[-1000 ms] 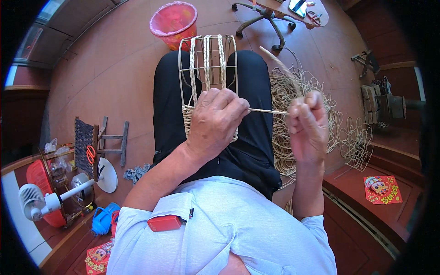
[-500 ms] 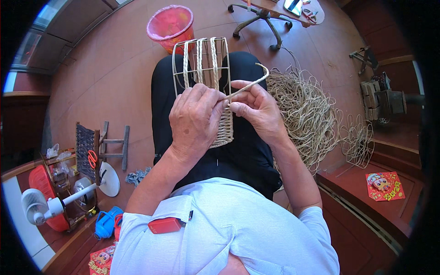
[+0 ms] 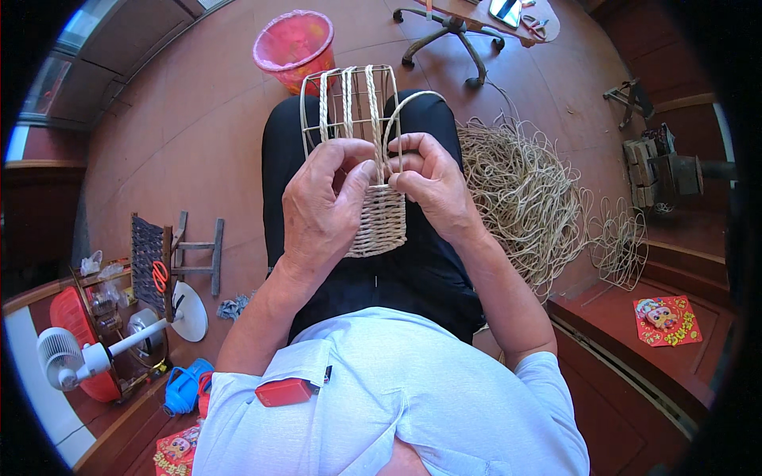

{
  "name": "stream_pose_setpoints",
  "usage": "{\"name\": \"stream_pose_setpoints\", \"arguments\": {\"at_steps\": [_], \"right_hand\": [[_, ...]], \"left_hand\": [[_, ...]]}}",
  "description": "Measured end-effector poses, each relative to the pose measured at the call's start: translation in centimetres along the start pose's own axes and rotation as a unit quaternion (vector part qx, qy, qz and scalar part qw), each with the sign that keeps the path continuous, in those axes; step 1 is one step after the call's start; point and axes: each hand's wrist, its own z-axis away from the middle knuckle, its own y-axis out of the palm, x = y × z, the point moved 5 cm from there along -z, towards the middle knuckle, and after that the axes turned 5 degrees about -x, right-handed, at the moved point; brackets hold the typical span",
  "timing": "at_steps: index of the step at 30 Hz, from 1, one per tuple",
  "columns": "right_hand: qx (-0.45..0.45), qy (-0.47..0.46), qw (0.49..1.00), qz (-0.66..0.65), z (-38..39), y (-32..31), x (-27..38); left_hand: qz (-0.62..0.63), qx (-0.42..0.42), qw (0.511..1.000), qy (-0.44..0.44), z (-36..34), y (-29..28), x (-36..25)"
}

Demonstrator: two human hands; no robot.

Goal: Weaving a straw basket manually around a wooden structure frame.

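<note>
A wire-frame basket [image 3: 349, 127], lying between my black-trousered thighs, has three braided strands along its upper part and a tightly woven band [image 3: 377, 226] at its lower end. My left hand [image 3: 321, 194] curls at the left side, thumb and index tips beside the right-hand strand; what it grips is hidden. My right hand [image 3: 432, 190] pinches a pale cord [image 3: 409, 97] at the right edge, just above the weave. The cord arches up over my right thigh from those fingers.
Tangled cord [image 3: 520, 198] lies right of my legs. A pink bin [image 3: 294, 47] and wheeled chair base [image 3: 456, 28] are ahead. At left are a wooden folding stool [image 3: 198, 246], white fan [image 3: 67, 357] and blue jug [image 3: 182, 385]. A red printed packet [image 3: 667, 321] lies at right.
My right hand came in from the right to the basket, and its cord now arches upward instead of stretching sideways. My left hand turned, baring more of the woven band.
</note>
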Motion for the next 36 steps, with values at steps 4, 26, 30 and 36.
{"name": "stream_pose_setpoints", "arguments": {"at_steps": [4,26,30,36], "right_hand": [[-0.001,-0.004,0.999,-0.041,-0.4,0.1,0.0],[-0.108,-0.212,0.964,-0.120,7.3,-1.0,9.4],[-0.109,-0.368,0.848,0.367,5.4,0.6,7.2],[-0.122,-0.384,0.810,0.426,5.3,2.0,2.8]], "left_hand": [[0.026,0.000,0.999,0.036,0.3,0.0,0.2],[-0.054,-0.003,0.979,0.194,0.8,0.9,-0.7],[-0.024,-0.015,0.994,0.102,0.5,-0.2,1.0],[0.001,-0.018,0.995,0.095,-0.8,0.4,0.8]]}}
